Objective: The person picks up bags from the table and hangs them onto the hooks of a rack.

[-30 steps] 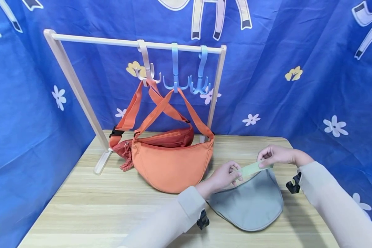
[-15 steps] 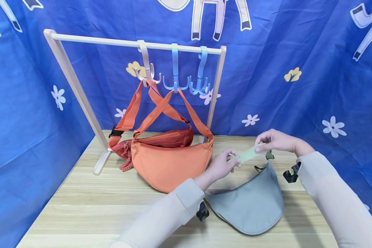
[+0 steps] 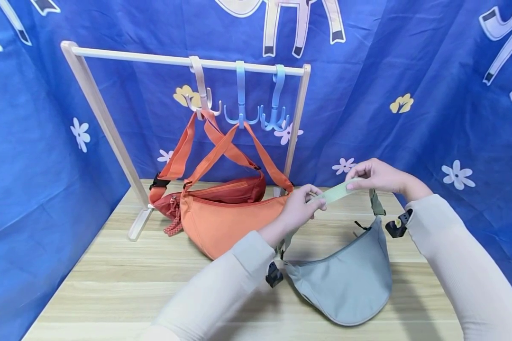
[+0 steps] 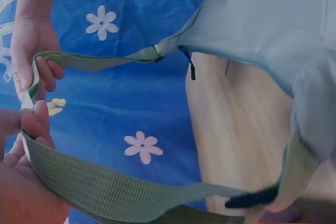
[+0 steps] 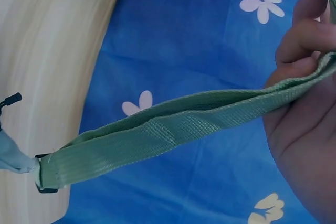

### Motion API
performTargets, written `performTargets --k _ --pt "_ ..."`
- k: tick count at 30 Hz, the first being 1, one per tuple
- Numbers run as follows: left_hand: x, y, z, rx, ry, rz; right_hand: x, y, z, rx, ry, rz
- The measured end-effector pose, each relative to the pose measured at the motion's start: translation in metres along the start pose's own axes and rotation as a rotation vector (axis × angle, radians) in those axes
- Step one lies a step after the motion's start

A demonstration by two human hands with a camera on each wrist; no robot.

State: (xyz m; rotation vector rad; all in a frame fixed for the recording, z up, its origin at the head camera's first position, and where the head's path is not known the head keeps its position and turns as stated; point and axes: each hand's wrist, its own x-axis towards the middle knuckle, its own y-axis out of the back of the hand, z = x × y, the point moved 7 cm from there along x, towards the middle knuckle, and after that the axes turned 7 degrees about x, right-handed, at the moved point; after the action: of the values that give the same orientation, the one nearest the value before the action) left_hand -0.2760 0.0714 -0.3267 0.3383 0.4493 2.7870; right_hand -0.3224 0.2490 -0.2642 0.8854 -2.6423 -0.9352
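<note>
Both hands hold the pale green webbing strap [image 3: 337, 191] of a grey-green crescent shoulder bag [image 3: 350, 279]. My left hand [image 3: 302, 206] pinches it at one spot and my right hand [image 3: 379, 179] at another, with a short stretch pulled taut between them. Below them the bag hangs from its strap, low over the table at the right. A dark zipper pull [image 5: 11, 99] dangles near its top edge in the right wrist view. The left wrist view has the strap [image 4: 100, 182] looping from my fingers down to both ends of the bag.
A wooden rack [image 3: 153, 58] stands at the back left of the table [image 3: 111, 289]. From its bar hang a white hook [image 3: 201, 85] and two blue hooks [image 3: 241, 90]. An orange bag [image 3: 230, 227] and a red bag [image 3: 234, 189] hang there. A blue curtain [image 3: 367, 94] surrounds the table.
Both hands have risen and moved toward the back with the strap. More strap now shows between the hands and the bag, and the bag's top edge has drawn away below them.
</note>
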Motion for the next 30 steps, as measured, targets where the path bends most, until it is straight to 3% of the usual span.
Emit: performTargets --k 9,30 --pt "0.008 0.026 0.018 0.034 -0.057 0.069 0.011 0.008 -0.023 0.019 0.025 0.072" --pt "0.013 0.099 0.045 0.020 -0.145 0.238 0.043 0.009 -0.090 -0.072 0.142 0.291"
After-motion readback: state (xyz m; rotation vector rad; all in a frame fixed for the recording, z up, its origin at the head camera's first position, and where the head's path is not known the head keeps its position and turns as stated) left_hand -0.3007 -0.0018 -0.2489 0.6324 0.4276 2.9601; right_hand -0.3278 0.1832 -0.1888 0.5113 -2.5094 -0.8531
